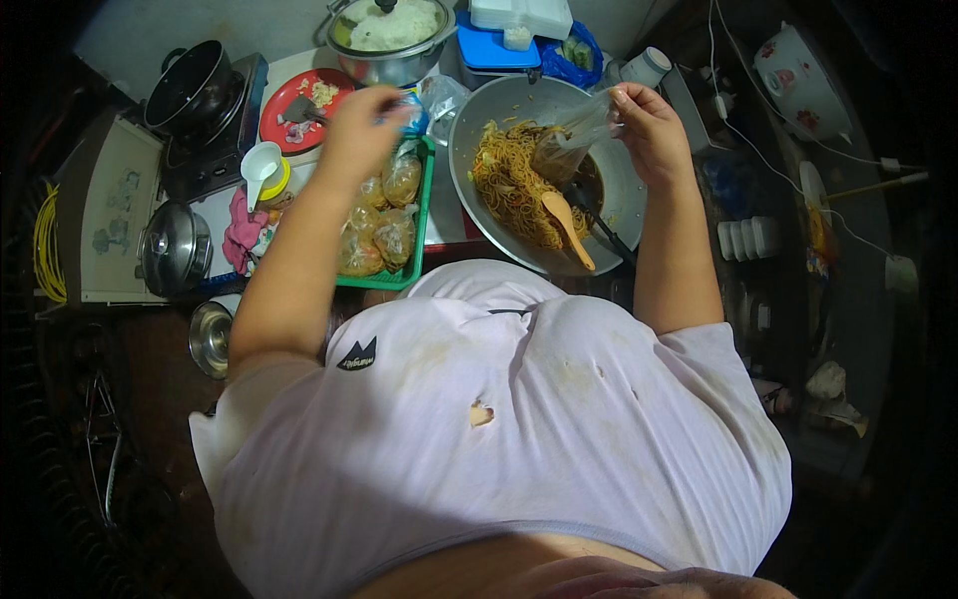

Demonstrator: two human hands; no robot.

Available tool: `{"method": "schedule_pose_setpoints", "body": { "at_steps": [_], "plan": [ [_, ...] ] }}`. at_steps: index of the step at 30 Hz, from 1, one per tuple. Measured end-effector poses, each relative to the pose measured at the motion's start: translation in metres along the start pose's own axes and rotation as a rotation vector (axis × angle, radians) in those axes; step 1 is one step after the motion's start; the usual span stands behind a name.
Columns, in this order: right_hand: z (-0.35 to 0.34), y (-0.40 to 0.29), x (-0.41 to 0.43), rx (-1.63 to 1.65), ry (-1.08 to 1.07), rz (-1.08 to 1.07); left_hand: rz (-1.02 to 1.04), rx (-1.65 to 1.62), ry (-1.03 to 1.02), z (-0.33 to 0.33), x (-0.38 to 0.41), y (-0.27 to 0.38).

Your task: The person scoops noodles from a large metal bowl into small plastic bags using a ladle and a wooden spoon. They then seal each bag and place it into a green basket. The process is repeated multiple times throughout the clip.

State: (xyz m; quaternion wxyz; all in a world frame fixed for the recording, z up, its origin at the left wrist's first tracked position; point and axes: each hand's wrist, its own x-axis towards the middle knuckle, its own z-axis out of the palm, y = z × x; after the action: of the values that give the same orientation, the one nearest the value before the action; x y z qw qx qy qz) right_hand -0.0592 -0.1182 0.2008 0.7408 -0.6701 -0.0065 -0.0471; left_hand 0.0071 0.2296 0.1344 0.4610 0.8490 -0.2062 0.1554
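Note:
My right hand (650, 133) pinches the top of a clear plastic bag (580, 135), which hangs over a large metal wok (468, 183). Noodles fill the bag's lower end. More brown stir-fried noodles (516, 168) lie in the wok, with a wooden spoon (563, 221) and a black-handled utensil (599, 224) on the right. My left hand (367, 127), blurred, is above the far end of a green plastic tray (425, 224). Its fingers are close to a blue packet (414, 116); whether they grip anything is unclear. Several knotted bags of noodles (394, 236) sit in the tray.
A lidded pot of rice (389, 67) stands at the back. Left are a red plate (273, 112) with chopped food, a gas stove (251, 97) bearing a black pot (187, 86), and a white dipper (262, 165). Behind the wok is a blue-lidded container (494, 52).

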Motion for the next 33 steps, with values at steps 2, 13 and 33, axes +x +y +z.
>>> {"method": "schedule_pose_setpoints", "body": {
  "at_steps": [2,13,33],
  "plan": [
    [-0.001,0.002,0.001,-0.004,-0.031,0.012,-0.002,-0.114,-0.264,0.036,0.014,0.054],
    [-0.01,0.009,-0.009,-0.186,-0.024,0.031,0.025,0.147,-0.556,0.123,0.056,0.097],
    [-0.057,0.025,-0.002,-0.755,0.071,-0.358,-0.153,-0.165,-0.438,0.119,0.081,0.128]
  ]
}}
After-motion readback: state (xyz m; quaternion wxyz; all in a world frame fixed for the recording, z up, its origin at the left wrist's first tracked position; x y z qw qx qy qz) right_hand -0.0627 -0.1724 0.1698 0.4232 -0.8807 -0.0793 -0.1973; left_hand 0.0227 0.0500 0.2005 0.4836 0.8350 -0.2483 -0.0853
